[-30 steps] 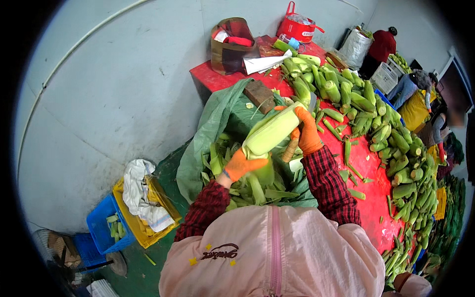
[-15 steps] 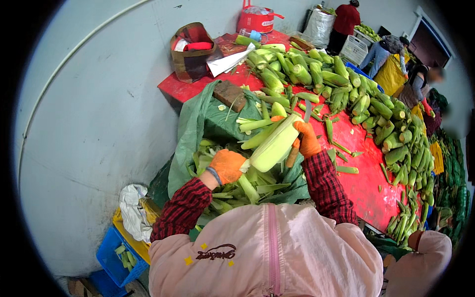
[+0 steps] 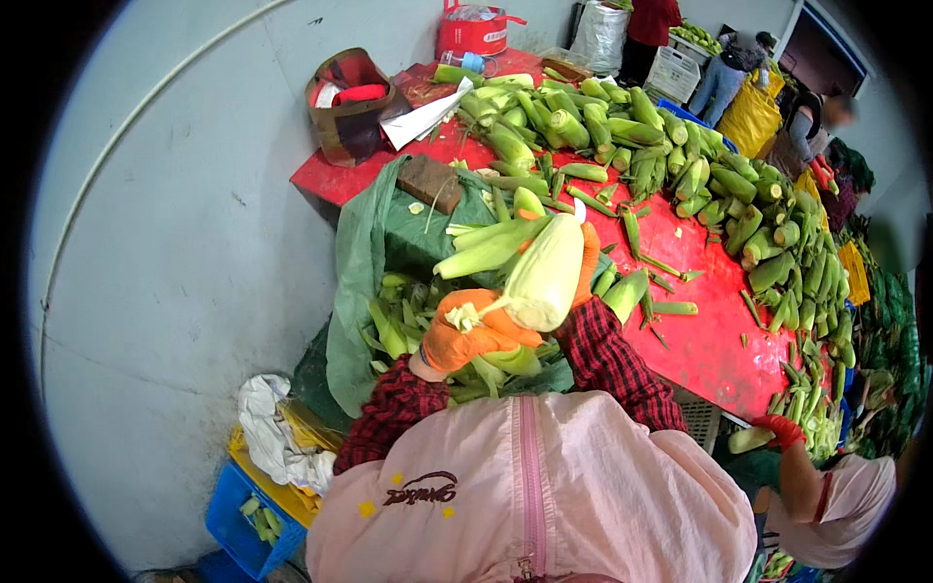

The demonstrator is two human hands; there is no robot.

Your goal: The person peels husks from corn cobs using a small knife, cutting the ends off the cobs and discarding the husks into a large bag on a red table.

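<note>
An ear of corn (image 3: 546,277) in pale green husk is tilted over an open green sack (image 3: 355,291), its cut base towards me. My left hand (image 3: 465,342), in an orange glove, is closed at its lower end, with a pale stub of husk by the thumb. Behind the ear, my right hand (image 3: 589,260), also gloved in orange, grips its far side. A knife (image 3: 580,210) shows only a bit of blade above the right hand; its handle is hidden. Peeled-back husk leaves (image 3: 486,251) stick out to the left. Loose husks (image 3: 392,330) fill the sack.
A red table (image 3: 714,335) bears a long heap of corn (image 3: 743,209). A brick (image 3: 431,185) lies on the sack's far edge. At right, a co-worker's red-gloved hand (image 3: 780,430) holds corn. A blue crate (image 3: 233,520) stands low left; other people work at the far right.
The ear has turned more upright, its base nearer me. My left hand has moved right and under its lower end; my right hand is now behind it. A co-worker's red glove has appeared at right.
</note>
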